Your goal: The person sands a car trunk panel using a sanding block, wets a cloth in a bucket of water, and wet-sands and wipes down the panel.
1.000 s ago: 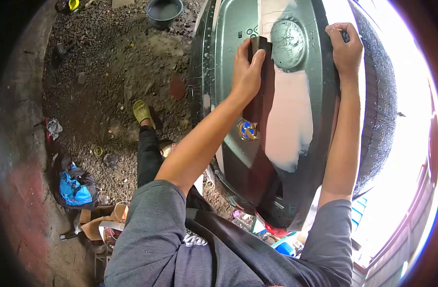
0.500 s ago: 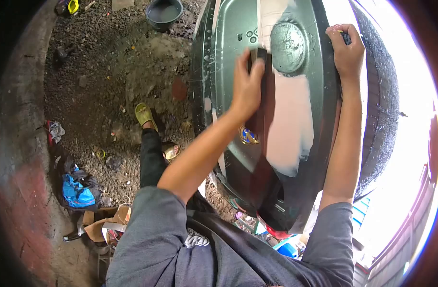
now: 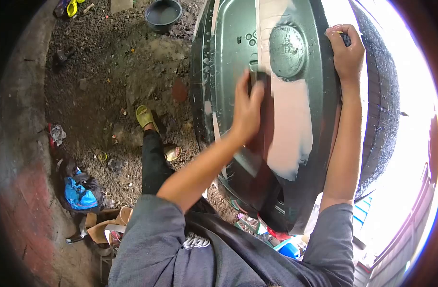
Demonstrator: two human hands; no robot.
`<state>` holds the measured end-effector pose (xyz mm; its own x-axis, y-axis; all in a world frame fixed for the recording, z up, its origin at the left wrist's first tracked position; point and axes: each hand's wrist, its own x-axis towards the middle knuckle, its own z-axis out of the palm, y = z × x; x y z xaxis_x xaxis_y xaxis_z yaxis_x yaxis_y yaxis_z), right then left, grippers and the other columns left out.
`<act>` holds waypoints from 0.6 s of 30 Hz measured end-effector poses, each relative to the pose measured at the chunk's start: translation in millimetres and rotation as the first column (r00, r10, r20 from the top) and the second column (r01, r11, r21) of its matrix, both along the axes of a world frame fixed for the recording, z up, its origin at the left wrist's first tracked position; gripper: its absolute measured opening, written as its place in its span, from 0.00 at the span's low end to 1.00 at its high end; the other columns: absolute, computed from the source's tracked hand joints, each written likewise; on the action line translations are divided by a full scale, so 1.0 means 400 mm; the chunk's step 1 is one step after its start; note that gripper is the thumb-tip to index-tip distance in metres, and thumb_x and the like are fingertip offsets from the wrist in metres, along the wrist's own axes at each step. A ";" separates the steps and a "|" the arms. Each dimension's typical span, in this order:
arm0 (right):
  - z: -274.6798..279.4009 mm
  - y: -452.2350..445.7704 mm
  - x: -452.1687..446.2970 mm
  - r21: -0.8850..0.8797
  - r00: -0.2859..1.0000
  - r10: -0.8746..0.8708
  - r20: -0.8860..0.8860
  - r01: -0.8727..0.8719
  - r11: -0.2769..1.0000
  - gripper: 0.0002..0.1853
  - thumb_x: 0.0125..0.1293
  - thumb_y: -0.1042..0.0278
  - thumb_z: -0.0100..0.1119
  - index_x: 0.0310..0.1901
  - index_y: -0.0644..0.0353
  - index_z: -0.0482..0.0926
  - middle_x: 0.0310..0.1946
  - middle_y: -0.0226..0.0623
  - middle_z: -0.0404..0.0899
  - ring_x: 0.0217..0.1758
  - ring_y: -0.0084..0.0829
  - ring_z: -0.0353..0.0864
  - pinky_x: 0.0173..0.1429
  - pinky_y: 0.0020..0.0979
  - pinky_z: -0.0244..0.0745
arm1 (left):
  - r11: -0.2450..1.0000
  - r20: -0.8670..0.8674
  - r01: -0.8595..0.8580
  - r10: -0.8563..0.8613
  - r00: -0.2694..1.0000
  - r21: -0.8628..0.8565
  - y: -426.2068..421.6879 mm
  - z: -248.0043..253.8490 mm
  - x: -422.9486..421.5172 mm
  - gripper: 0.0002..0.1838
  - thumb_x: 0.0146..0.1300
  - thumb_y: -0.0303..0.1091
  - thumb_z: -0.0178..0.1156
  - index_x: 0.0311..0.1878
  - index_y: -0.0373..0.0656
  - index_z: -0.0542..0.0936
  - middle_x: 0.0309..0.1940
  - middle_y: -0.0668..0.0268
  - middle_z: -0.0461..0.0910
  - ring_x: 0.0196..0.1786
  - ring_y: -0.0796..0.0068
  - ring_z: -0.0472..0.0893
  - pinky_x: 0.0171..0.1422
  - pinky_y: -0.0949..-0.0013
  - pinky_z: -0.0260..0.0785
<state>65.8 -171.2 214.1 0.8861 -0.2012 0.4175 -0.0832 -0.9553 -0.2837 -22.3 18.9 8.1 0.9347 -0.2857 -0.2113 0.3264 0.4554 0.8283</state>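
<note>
My left hand (image 3: 248, 112) is wrapped around a dark rectangular block (image 3: 258, 79), pressed against a glossy dark green car body panel (image 3: 235, 57). Motion blurs the fingers, and the palm hides part of the block. Just right of the block is a smooth pinkish filler patch (image 3: 290, 124), with a round raised disc (image 3: 287, 50) above it. At the panel's right edge, my right hand (image 3: 348, 52) has its fingers curled in. Something small, dark with a bit of yellow, shows between those fingers, too small to name.
A dark basin (image 3: 163, 15) of liquid stands on the gravelly ground. My foot in a yellow-green sandal (image 3: 145, 116) is left of the panel. A blue plastic bag (image 3: 79, 195) and cardboard pieces (image 3: 102, 232) lie at the lower left. A dark, wet-looking rounded surface (image 3: 379, 105) lies beyond the panel.
My left hand has slid the block down the panel toward me, covering a blue and gold emblem seen before. My right hand stays at the edge.
</note>
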 end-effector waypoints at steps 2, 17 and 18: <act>-0.002 -0.001 0.003 0.005 1.000 0.007 0.001 -0.007 1.000 0.05 0.67 0.71 0.62 0.39 0.63 0.83 0.40 0.32 0.87 0.48 0.24 0.83 0.60 0.28 0.75 | 0.987 0.112 0.099 -0.114 0.987 0.129 0.078 -0.011 -0.230 0.32 0.77 0.34 0.51 0.79 0.34 0.55 0.77 0.50 0.59 0.79 0.59 0.59 0.83 0.60 0.48; 0.000 0.002 0.002 -0.002 1.000 0.017 0.009 -0.017 1.000 0.05 0.67 0.71 0.62 0.39 0.63 0.83 0.40 0.32 0.86 0.48 0.24 0.83 0.61 0.27 0.74 | 0.997 0.014 0.066 -0.066 0.998 0.046 0.078 -0.012 -0.273 0.34 0.76 0.37 0.54 0.78 0.29 0.56 0.74 0.45 0.62 0.78 0.51 0.61 0.83 0.53 0.50; -0.004 -0.002 0.000 0.011 1.000 0.025 0.006 -0.025 1.000 0.05 0.67 0.71 0.62 0.39 0.63 0.83 0.40 0.32 0.86 0.48 0.24 0.83 0.61 0.27 0.74 | 0.994 -0.015 0.096 -0.095 0.995 0.056 0.087 -0.008 -0.298 0.34 0.76 0.35 0.54 0.78 0.30 0.55 0.74 0.46 0.60 0.78 0.51 0.60 0.83 0.52 0.49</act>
